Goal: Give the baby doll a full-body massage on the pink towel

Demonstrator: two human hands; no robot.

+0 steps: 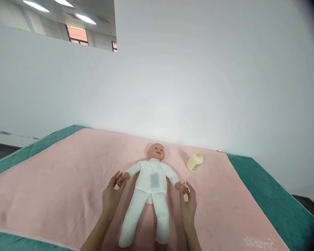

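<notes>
A baby doll [143, 177] in a white long-sleeved top and white trousers lies on its back, its head toward the wall and its arms spread out. A grey rectangular patch shows on the chest. My left hand [111, 198] has its thumb and fingers around the doll's hand [120, 179] on the left side. On the other side, my right hand [188, 206] pinches the doll's other hand [183, 188] between thumb and fingers. Both of the doll's legs stretch toward me between my forearms.
Beyond my right hand, a pale yellow bottle [195, 162] stands on the pink blanket [57, 181]. The blanket covers a green padded surface [267, 190] that shows at the sides. A white wall [172, 80] rises directly behind it.
</notes>
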